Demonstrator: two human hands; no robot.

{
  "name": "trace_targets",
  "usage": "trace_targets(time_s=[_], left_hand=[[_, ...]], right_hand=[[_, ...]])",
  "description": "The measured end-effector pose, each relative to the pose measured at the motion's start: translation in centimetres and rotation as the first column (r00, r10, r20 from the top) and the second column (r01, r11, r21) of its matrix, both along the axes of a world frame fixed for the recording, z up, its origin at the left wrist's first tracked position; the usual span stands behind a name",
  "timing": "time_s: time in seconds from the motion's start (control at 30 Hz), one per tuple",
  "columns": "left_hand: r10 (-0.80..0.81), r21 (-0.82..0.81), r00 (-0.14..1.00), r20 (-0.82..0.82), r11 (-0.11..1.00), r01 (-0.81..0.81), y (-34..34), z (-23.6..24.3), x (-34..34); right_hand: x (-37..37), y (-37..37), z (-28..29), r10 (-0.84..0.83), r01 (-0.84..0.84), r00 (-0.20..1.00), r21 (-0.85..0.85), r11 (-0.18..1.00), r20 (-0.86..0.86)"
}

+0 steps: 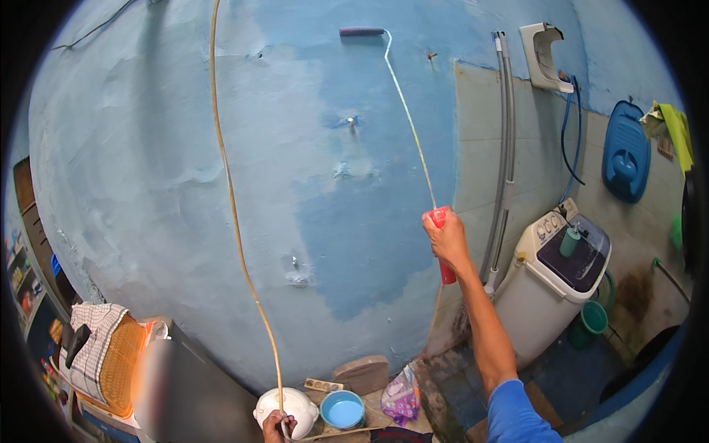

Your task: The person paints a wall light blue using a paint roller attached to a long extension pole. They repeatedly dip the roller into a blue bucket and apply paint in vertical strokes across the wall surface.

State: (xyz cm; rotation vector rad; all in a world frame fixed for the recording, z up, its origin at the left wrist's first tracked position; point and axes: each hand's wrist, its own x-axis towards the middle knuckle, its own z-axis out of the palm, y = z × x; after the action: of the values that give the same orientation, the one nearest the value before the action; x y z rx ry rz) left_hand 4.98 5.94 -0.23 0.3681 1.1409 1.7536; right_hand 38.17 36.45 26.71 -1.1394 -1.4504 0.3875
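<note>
My right hand (pixel 446 235) grips the red handle (pixel 447 273) of a paint roller, whose thin pole runs up to a narrow roller head (pixel 360 32) against the upper wall. The wall (pixel 162 192) is pale blue, with a deeper blue patch around the roller's pole. At the lower centre, my left hand (pixel 279 424) is closed around a long tan hose or cord (pixel 244 258) that hangs from above the top edge. Beside that hand are a white lidded container (pixel 303 408) and a bowl of light blue liquid (pixel 342 408). The rest of my left arm is out of view.
Right: washing machine (pixel 521 310), standing grey pipes (pixel 504 140), white bracket (pixel 541 63), blue board (pixel 625 159), green bucket (pixel 588 325). Lower left: grey cabinet (pixel 203 376), orange basket (pixel 118 354) with checked cloth, shelves (pixel 22 280). Bottom centre: power strip (pixel 323 385), plastic bag (pixel 399 399).
</note>
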Motion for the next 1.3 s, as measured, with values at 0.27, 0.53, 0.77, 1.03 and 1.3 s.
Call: trace_targets(time_s=[0.27,0.53,0.77,1.03,1.3], left_hand=[[-0.009,0.009,1.0,0.017,1.0,0.009,0.4,-1.3,0.3],[0.054,-0.004,0.998,0.021,0.999,-0.053,0.8,-2.2,0.6],[0.089,0.005,0.995,0.033,0.996,-0.089,1.3,-1.3,3.2],[0.056,0.011,0.998,0.038,0.998,-0.056,2.0,-1.2,5.0],[0.071,0.004,0.997,0.034,0.997,-0.072,2.7,-0.8,4.2]], right_hand=[[0.8,-1.2,-5.9,-0.011,0.011,1.0,0.042,0.999,0.018],[3.6,0.0,-2.2,-0.011,0.015,0.995,0.04,0.999,-0.096],[5.3,2.4,4.0,0.03,-0.03,1.0,0.053,0.998,-0.001],[7.9,4.6,-1.0,-0.126,0.097,0.989,0.312,0.945,0.075],[5.0,3.8,13.7,0.063,-0.068,0.997,0.108,0.992,0.048]])
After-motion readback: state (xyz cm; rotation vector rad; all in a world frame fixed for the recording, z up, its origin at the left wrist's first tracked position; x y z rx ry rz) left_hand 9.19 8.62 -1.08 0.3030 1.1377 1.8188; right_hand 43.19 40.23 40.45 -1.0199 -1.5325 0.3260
